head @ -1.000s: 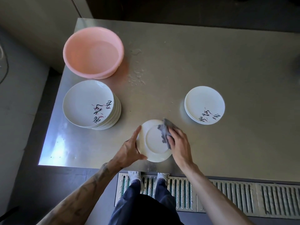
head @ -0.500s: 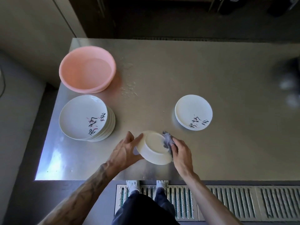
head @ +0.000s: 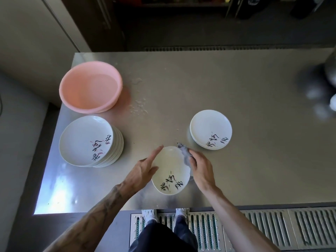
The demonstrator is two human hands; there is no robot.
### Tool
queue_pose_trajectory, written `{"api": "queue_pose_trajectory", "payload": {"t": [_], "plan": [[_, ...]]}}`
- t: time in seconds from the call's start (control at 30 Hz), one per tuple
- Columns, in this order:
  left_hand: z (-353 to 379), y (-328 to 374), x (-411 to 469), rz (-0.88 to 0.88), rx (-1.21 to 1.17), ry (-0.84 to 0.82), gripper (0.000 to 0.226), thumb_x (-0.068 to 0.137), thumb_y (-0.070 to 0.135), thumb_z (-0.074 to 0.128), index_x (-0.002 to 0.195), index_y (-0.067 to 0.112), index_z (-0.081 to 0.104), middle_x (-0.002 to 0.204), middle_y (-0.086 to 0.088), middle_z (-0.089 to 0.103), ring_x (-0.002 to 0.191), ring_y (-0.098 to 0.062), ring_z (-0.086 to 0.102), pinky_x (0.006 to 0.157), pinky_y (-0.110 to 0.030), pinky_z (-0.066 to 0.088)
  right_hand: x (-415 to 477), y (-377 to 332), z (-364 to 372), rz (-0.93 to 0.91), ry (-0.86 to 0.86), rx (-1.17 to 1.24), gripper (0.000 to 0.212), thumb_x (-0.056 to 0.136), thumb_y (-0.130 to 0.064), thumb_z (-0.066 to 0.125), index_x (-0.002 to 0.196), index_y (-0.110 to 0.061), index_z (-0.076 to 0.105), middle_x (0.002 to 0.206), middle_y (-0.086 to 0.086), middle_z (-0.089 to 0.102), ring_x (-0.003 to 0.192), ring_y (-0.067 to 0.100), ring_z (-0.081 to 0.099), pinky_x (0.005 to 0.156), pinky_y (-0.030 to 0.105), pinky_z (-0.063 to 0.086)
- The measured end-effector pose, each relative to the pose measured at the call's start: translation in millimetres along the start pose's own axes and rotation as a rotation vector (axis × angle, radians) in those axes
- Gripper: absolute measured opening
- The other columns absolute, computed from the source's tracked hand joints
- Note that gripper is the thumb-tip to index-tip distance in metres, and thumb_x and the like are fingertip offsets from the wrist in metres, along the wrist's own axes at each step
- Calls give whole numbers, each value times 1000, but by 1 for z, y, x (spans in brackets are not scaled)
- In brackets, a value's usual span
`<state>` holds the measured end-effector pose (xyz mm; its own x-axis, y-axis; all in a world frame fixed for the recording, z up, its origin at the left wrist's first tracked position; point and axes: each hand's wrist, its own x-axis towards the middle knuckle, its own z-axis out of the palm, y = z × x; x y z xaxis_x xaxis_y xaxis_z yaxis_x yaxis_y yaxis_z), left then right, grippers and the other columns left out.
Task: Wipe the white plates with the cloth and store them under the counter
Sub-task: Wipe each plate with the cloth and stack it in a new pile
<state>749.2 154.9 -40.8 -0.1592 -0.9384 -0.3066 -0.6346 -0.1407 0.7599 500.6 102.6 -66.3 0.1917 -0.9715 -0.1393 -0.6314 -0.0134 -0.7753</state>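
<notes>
I hold a white plate with black script face up above the near part of the steel counter. My left hand grips its left rim, fingers stretched along the edge. My right hand presses a grey cloth against the plate's right rim. A tall stack of the same white plates stands to the left. A short stack of plates sits to the right, just beyond the cloth.
A pink plastic basin stands at the counter's far left corner, with water droplets beside it. Blurred dark objects sit at the right edge. A metal floor grate runs below the counter's near edge, by my feet.
The plate has been turned over, from underside up to printed face up. The cloth has moved from the plate's middle to its right rim. The camera has tilted up.
</notes>
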Motion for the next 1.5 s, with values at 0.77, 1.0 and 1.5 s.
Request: {"api": "queue_pose_trajectory", "payload": {"t": [0.77,1.0,1.5], "plan": [[5,49,56,-87,-318,102,54,88,16,62,134,43,55,125,-3,65,91,-35,69,85,-41,57,23,-7,-69,22,189,-94,42,104,-6,48,140,-26,60,122,-1,62,111,15,60,92,29,49],[14,83,124,-4,-170,-79,114,73,13,91,160,33,20,136,2,41,124,-20,47,103,-29,46,73,2,-126,36,234,-129,36,105,-10,43,132,-26,61,111,-6,49,96,19,57,77,19,33],[39,74,204,73,164,-225,150,66,21,95,156,21,-25,167,-5,1,147,-27,29,106,-21,33,131,49,-121,224,157,-243,33,102,-9,47,131,-12,62,112,15,57,97,35,61,84,41,52]]}}
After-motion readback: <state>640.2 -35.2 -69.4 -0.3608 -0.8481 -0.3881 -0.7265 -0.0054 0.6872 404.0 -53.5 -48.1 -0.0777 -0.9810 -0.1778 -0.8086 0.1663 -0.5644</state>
